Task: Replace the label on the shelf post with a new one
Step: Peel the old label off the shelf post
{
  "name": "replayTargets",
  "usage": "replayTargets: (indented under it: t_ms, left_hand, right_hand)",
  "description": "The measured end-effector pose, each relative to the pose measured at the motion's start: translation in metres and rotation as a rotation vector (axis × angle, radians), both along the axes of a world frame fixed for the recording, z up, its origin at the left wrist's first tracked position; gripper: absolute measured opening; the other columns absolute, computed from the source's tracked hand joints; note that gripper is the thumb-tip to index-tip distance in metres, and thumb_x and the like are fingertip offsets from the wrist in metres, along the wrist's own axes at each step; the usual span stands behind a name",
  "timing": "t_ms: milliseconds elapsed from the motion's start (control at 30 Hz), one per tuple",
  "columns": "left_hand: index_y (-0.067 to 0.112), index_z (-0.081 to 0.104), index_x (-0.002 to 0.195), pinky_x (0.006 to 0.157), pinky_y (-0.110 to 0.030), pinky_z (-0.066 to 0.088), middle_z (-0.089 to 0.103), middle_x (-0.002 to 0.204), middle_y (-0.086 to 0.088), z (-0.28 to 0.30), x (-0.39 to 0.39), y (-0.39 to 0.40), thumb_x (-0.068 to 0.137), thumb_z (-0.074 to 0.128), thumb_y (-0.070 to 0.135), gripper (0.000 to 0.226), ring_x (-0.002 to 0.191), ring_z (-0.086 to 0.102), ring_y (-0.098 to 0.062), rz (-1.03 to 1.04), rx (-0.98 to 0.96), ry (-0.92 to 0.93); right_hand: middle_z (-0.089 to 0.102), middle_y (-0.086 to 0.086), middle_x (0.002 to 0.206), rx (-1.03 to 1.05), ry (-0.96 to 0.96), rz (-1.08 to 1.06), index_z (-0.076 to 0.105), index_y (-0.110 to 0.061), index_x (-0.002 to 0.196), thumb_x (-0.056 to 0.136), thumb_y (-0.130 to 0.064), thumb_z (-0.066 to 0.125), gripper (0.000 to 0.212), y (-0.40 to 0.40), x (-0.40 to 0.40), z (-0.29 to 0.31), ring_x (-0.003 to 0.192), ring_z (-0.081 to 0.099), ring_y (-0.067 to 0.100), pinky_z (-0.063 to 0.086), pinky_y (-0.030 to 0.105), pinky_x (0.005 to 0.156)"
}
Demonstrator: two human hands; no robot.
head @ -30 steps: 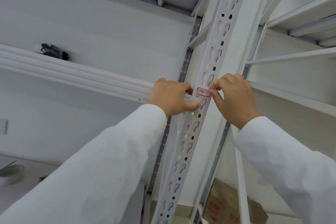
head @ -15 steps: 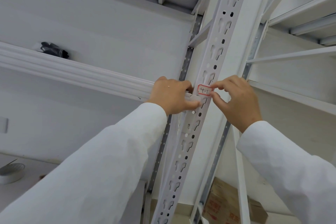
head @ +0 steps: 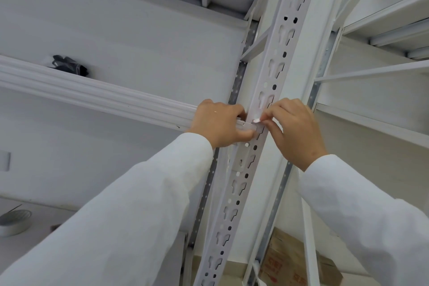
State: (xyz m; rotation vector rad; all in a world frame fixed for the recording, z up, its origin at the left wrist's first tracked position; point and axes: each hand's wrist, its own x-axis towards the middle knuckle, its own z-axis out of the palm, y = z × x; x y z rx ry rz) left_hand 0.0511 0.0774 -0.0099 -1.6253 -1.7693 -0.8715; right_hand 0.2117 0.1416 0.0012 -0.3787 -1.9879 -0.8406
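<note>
A white slotted shelf post (head: 276,69) runs diagonally up the middle of the head view. My left hand (head: 220,123) is closed around the end of the white shelf beam (head: 92,95) where it meets the post. My right hand (head: 294,127) pinches a small label (head: 256,120) between thumb and forefinger at the post's face. The label is curled over, showing its pale back, and its red-outlined front is hidden. Whether any part of it still sticks to the post I cannot tell.
A dark object (head: 67,65) lies on the shelf above the beam at the left. A roll of tape (head: 15,222) sits at the lower left. A cardboard box (head: 294,262) stands on the floor behind the post. More white shelf rails (head: 371,72) run to the right.
The red-outlined label lay flat on the post with its writing visible; now my right hand has peeled it over so only its pale back shows. My left hand has stayed on the beam.
</note>
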Motion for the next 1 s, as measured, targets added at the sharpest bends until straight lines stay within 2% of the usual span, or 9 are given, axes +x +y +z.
replayTargets:
  t_ms: [133,267,467,633,733,833,900,1000]
  left_hand:
    - [0.027,0.059,0.107,0.085,-0.03,0.033,0.07,0.095,0.004,0.0,0.0,0.001,0.078,0.05,0.063,0.046,0.09,0.061,-0.019,-0.001,0.001,0.005]
    - [0.027,0.059,0.107,0.084,-0.03,0.033,0.07,0.094,0.003,0.001,0.0,0.0,0.079,0.049,0.062,0.046,0.078,0.053,-0.019,0.004,-0.007,0.005]
    - [0.028,0.059,0.106,0.082,-0.03,0.033,0.07,0.09,0.002,-0.001,-0.002,0.002,0.079,0.048,0.062,0.045,0.084,0.06,-0.02,0.004,0.008,0.019]
    - [0.027,0.06,0.105,0.079,-0.029,0.03,0.069,0.088,0.003,-0.002,-0.003,0.003,0.079,0.049,0.063,0.046,0.079,0.057,-0.019,-0.003,0.021,0.018]
    - [0.028,0.06,0.105,0.079,-0.03,0.031,0.07,0.087,0.003,-0.002,-0.003,0.005,0.078,0.048,0.065,0.047,0.083,0.062,-0.019,-0.007,0.025,0.031]
    - [0.028,0.06,0.105,0.081,-0.031,0.032,0.07,0.087,0.003,-0.002,-0.003,0.005,0.078,0.049,0.064,0.047,0.085,0.063,-0.02,-0.011,0.029,0.026]
    - [0.027,0.06,0.105,0.082,-0.031,0.032,0.07,0.088,0.002,-0.002,-0.002,0.004,0.078,0.049,0.063,0.045,0.085,0.062,-0.02,-0.011,0.033,0.023]
    - [0.027,0.06,0.105,0.083,-0.031,0.032,0.07,0.089,0.002,-0.002,-0.002,0.004,0.079,0.049,0.062,0.045,0.086,0.062,-0.02,-0.008,0.033,0.026]
  right_hand:
    - [0.063,0.003,0.081,0.034,0.014,0.035,0.066,-0.014,0.079,0.086,-0.018,0.05,0.018,0.002,0.002,-0.002,0.077,0.041,0.018,0.027,0.026,0.069]
    - [0.063,0.003,0.082,0.049,0.018,0.052,0.066,-0.013,0.08,0.087,-0.017,0.052,0.016,0.003,0.003,-0.003,0.078,0.042,0.017,0.024,0.022,0.071]
    - [0.062,0.004,0.083,0.059,0.038,0.07,0.065,-0.012,0.081,0.086,-0.014,0.055,0.012,0.004,0.003,-0.005,0.078,0.043,0.018,0.025,0.022,0.07]
    - [0.063,0.005,0.085,0.065,0.044,0.09,0.064,-0.012,0.082,0.087,-0.014,0.054,0.011,0.004,0.003,-0.006,0.077,0.049,0.023,0.034,0.03,0.069]
    - [0.064,0.005,0.086,0.084,0.084,0.111,0.069,-0.013,0.089,0.085,-0.016,0.063,0.007,0.002,0.003,-0.004,0.077,0.054,0.026,0.039,0.036,0.07]
    - [0.065,0.005,0.095,0.053,0.131,0.086,0.068,-0.016,0.104,0.081,-0.02,0.07,0.024,0.002,0.002,-0.001,0.085,0.051,0.024,0.037,0.033,0.076]
    - [0.065,0.003,0.1,0.042,0.085,0.054,0.069,-0.019,0.103,0.079,-0.024,0.069,0.024,0.002,0.001,0.004,0.091,0.05,0.022,0.031,0.029,0.079]
    - [0.064,0.003,0.103,0.058,-0.022,-0.001,0.071,-0.022,0.093,0.077,-0.029,0.066,0.018,0.002,-0.001,0.01,0.1,0.046,0.019,0.03,0.031,0.081]
